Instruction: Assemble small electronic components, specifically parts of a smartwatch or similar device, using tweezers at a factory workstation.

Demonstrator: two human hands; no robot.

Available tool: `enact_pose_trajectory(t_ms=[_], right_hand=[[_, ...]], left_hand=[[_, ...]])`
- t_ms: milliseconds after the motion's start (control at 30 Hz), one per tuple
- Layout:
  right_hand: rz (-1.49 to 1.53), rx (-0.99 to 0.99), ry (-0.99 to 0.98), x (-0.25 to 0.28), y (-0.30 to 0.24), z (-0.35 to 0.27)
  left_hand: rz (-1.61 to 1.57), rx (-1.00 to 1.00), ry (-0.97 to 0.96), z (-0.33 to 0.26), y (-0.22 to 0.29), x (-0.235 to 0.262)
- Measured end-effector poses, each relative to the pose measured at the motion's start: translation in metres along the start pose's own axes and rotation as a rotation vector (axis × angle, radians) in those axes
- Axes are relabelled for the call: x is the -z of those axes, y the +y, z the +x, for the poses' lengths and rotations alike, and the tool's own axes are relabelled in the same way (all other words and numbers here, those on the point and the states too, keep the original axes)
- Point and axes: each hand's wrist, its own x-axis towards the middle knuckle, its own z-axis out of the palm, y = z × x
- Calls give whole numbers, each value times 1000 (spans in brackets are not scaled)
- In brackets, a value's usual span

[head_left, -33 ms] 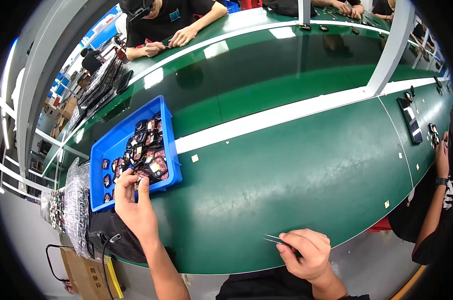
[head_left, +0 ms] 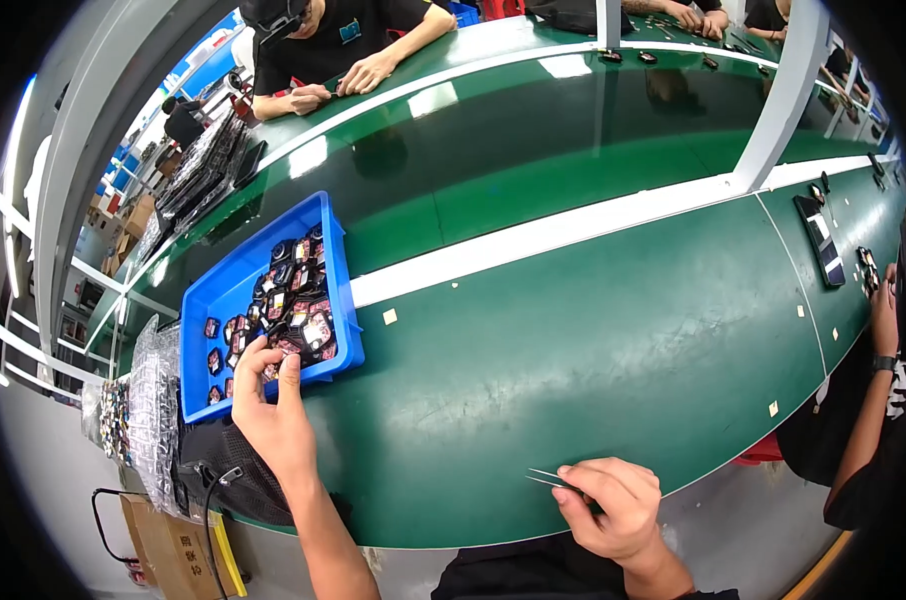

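Note:
My left hand (head_left: 276, 415) reaches over the near wall of a blue plastic bin (head_left: 347, 300). Its thumb and fingers are curled but apart, with the fingertips at small black-cased modules (head_left: 316, 332) heaped inside. These have reddish circuit faces and pale labels; some show a round black part. Contact between the fingertips and a module is partly hidden. Over the table's front edge, my right hand (head_left: 613, 507) is closed on thin metal tweezers (head_left: 543, 478), whose two tips point left, slightly apart, above the green table (head_left: 453, 400). Nothing shows between the tips.
Left of the bin are clear bubble wrap (head_left: 153, 410) and a black mesh bag (head_left: 238, 475). A white strip (head_left: 533, 230) and grey post (head_left: 778, 100) stand beyond. A co-worker's hands (head_left: 358, 80) work across the table; another person's arm (head_left: 868, 400) is at right.
My left hand has shifted very slightly to the right. A module beside its fingertips has tilted, and its label looks brighter. My right hand and the tweezers stay in place.

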Motion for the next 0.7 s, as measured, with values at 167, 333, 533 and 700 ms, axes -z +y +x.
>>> enact_pose_trajectory(t_ms=[167, 333, 533, 700], right_hand=[[13, 42, -10, -1, 3, 1], [44, -28, 1, 5, 3, 0], [52, -133, -11, 11, 3, 4], [39, -88, -17, 8, 0, 7]], left_hand=[[380, -177, 52, -11, 18, -2], [-78, -169, -60, -44, 46, -5], [-616, 39, -700, -115, 75, -26], [-711, 262, -726, -149, 105, -38]])
